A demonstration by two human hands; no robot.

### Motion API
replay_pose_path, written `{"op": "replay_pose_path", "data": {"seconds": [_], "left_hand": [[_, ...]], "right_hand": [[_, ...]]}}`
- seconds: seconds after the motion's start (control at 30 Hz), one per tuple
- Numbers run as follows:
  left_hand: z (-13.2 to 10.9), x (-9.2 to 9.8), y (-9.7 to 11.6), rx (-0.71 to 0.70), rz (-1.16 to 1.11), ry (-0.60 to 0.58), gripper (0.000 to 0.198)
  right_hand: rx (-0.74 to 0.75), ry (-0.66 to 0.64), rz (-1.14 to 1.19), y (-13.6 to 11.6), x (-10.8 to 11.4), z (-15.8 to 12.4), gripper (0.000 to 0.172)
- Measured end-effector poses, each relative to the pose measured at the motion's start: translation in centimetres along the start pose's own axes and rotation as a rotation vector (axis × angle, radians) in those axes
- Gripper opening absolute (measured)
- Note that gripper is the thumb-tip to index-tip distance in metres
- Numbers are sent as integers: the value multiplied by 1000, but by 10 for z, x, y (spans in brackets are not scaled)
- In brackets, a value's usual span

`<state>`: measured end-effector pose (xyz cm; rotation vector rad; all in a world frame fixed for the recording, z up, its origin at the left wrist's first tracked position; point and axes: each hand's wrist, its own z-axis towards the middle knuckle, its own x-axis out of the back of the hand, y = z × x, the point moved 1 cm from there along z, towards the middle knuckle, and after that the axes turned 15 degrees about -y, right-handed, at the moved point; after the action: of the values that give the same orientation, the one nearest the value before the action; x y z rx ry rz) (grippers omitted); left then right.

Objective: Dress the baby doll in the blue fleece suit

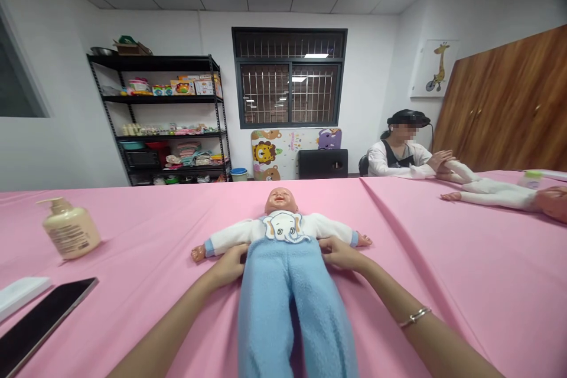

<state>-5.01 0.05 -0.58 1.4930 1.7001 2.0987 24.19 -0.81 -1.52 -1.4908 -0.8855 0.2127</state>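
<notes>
Bracketing a baby doll at the waist between left hand and right hand, touching both sides of the blue trousers just below their top edge. Lying face up on the pink cloth straight ahead of the wearer, running lengthwise away, with the head at the far end, the trouser legs at the near end and the white sleeves spreading crosswise just beyond the hands. Meeting that long axis from either side about evenly, favouring neither hand as the nearer. Curling inward with the fingers of both hands, standing apart by the width of the waist; tucking the fingertips partly out of sight, so being unable to tell whether pinching fabric or merely resting against it.
</notes>
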Motion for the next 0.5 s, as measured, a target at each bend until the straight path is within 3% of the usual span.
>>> {"op": "replay_pose_path", "data": {"seconds": [0.13, 0.23, 0.4, 0.5], "left_hand": [[5, -4, -2, -62, -59, 53, 37], [9, -5, -7, -28, 13, 158, 38], [16, 2, -23, 163, 288, 369, 31], [17, 8, -31, 215, 227, 490, 28]], "right_hand": [[85, 130, 303, -8, -8, 1, 51], [124, 185, 471, -6, -9, 6, 59], [59, 351, 235, 21, 3, 26, 62], [32, 512, 151, 33, 10, 34, 72]]}}
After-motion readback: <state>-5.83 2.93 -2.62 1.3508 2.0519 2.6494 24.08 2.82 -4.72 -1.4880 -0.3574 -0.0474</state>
